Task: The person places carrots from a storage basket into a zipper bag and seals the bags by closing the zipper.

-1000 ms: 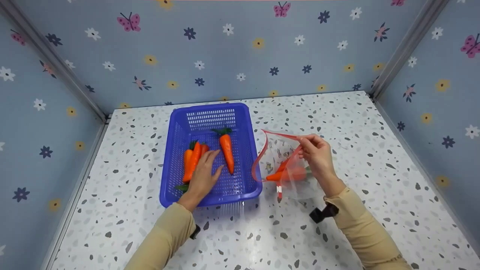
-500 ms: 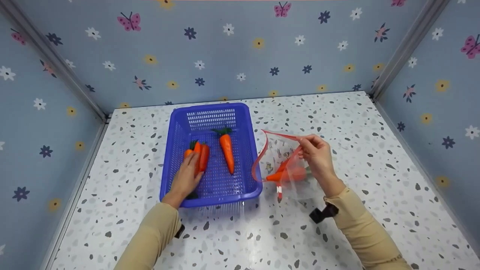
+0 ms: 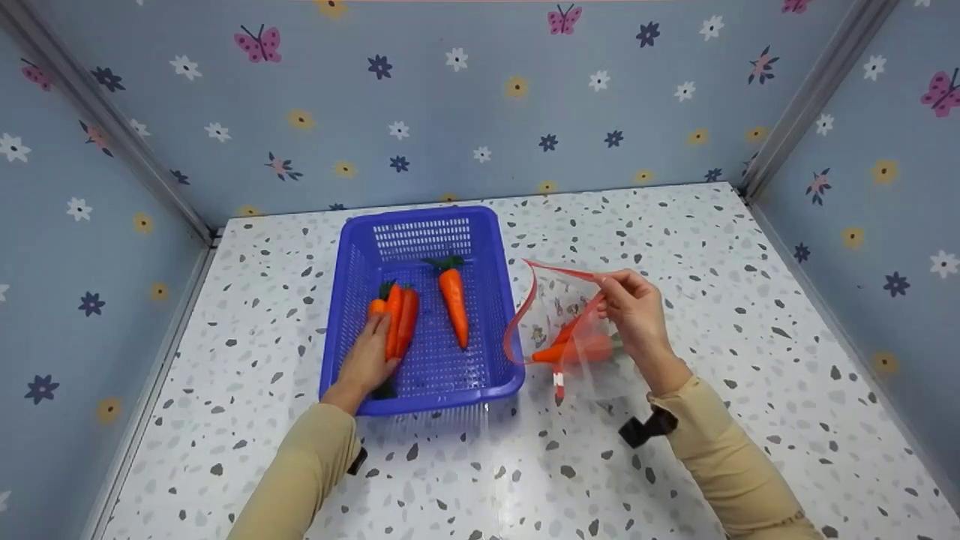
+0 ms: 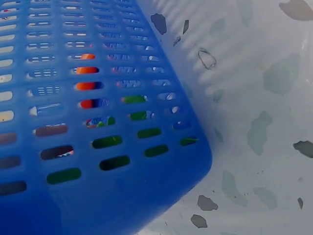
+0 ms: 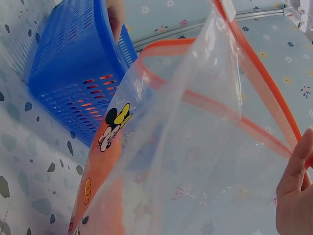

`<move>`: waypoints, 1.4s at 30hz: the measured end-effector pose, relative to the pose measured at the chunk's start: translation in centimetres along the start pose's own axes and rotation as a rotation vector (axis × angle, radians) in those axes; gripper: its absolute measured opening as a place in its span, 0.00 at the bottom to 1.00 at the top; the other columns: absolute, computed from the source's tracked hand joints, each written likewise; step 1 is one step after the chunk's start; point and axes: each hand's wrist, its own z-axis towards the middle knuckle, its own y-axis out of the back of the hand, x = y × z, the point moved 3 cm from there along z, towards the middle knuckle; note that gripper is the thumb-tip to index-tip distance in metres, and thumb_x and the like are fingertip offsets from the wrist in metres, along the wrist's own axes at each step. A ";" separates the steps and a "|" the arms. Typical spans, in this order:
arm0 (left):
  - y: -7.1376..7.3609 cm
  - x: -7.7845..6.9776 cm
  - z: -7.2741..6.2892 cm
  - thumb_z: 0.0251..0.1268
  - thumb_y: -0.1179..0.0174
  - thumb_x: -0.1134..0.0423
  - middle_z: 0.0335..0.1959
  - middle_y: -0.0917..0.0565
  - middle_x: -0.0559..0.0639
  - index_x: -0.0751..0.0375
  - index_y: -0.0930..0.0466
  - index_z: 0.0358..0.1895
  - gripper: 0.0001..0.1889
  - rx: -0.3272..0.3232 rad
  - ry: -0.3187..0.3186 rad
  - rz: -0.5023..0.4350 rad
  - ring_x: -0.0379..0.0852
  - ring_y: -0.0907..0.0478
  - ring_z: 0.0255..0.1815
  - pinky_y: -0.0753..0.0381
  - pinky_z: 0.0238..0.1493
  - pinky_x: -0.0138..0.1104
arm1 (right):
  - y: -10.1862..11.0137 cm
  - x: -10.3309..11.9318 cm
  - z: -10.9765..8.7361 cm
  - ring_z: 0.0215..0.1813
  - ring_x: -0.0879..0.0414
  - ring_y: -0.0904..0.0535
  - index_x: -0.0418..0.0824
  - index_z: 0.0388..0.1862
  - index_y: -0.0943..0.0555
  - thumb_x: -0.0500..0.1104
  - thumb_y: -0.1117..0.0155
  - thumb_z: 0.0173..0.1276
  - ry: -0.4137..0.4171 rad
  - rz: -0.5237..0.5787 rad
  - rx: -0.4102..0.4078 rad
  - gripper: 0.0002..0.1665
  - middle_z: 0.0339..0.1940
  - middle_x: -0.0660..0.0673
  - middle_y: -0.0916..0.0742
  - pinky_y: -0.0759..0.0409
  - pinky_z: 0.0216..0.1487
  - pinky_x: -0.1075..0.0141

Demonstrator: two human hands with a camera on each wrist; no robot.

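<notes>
In the head view, my left hand (image 3: 365,362) is inside the blue plastic basket (image 3: 497,300), its fingers curled over the leftmost carrot (image 3: 377,306). Two more carrots (image 3: 406,322) lie right beside it, and a dark green leafy top (image 3: 385,389) shows under the hand. Apart from these lies another leafy carrot (image 3: 454,304). My right hand (image 3: 637,315) pinches the red-edged rim of a clear zip bag (image 3: 551,304), holding its mouth apart. Carrots (image 3: 574,348) lie inside the bag. Through the basket's slots, the left wrist view shows orange and green; that hand is hidden there.
A white speckled tabletop (image 3: 750,337) lies under everything, with flowered blue panels (image 3: 480,97) at the back and both sides. The bag stands close to the basket's right wall. A red-and-white zip slider (image 3: 559,382) hangs at the bag's near edge.
My left hand has moved left and nearer within the basket, off the middle and onto the leftmost carrot, its fingers curling in. The right hand and bag have stayed still.
</notes>
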 end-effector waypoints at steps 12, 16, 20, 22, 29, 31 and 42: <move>0.6 -0.3 0.0 0.49 0.40 0.74 0.60 0.37 0.68 0.73 0.41 0.62 0.33 -0.040 0.026 -0.024 0.63 0.35 0.55 0.37 0.55 0.50 | 0.1 -0.1 0.0 0.17 0.59 0.28 0.39 0.26 0.22 0.32 0.43 0.61 -0.002 -0.012 -0.011 0.06 0.22 0.45 0.22 0.26 0.19 0.72; 1.0 -0.7 -0.2 0.49 0.40 0.74 0.57 0.33 0.66 0.73 0.36 0.58 0.29 -0.105 0.011 -0.045 0.63 0.30 0.49 0.33 0.52 0.50 | 0.1 0.0 0.0 0.17 0.59 0.28 0.39 0.26 0.22 0.32 0.43 0.61 -0.002 -0.008 -0.008 0.06 0.22 0.44 0.22 0.26 0.19 0.72; 1.4 -1.4 -0.5 0.48 0.40 0.74 0.56 0.31 0.66 0.73 0.32 0.56 0.27 -0.162 -0.011 -0.053 0.64 0.29 0.49 0.32 0.50 0.50 | 0.1 0.0 -0.1 0.17 0.58 0.27 0.38 0.27 0.21 0.33 0.42 0.60 0.002 0.000 -0.002 0.05 0.22 0.42 0.23 0.26 0.19 0.72; 1.7 -1.8 -0.6 0.47 0.40 0.74 0.56 0.31 0.66 0.72 0.31 0.55 0.27 -0.192 -0.023 -0.046 0.64 0.28 0.48 0.31 0.49 0.50 | 0.1 0.0 -0.1 0.17 0.58 0.28 0.38 0.27 0.21 0.33 0.41 0.60 0.003 0.001 -0.001 0.04 0.22 0.42 0.23 0.26 0.19 0.72; 2.2 -3.8 -0.9 0.49 0.40 0.73 0.59 0.33 0.62 0.70 0.33 0.58 0.28 -0.207 -0.014 -0.076 0.62 0.31 0.53 0.33 0.52 0.49 | 0.1 0.0 0.0 0.16 0.58 0.28 0.37 0.26 0.22 0.33 0.42 0.60 0.008 0.000 -0.019 0.04 0.20 0.44 0.24 0.26 0.18 0.72; 2.3 -4.3 -1.0 0.50 0.40 0.73 0.60 0.33 0.61 0.69 0.34 0.59 0.28 -0.200 -0.011 -0.097 0.61 0.32 0.54 0.34 0.54 0.48 | 0.1 0.0 0.0 0.16 0.58 0.28 0.37 0.26 0.22 0.33 0.41 0.60 0.006 0.006 -0.017 0.04 0.20 0.43 0.23 0.26 0.18 0.72; 3.0 -7.5 -2.4 0.51 0.40 0.73 0.61 0.34 0.56 0.63 0.34 0.60 0.29 -0.256 -0.075 -0.202 0.56 0.35 0.58 0.34 0.55 0.46 | 0.0 -0.1 0.0 0.16 0.58 0.28 0.38 0.27 0.21 0.33 0.41 0.60 0.012 0.003 0.002 0.04 0.21 0.43 0.23 0.26 0.19 0.72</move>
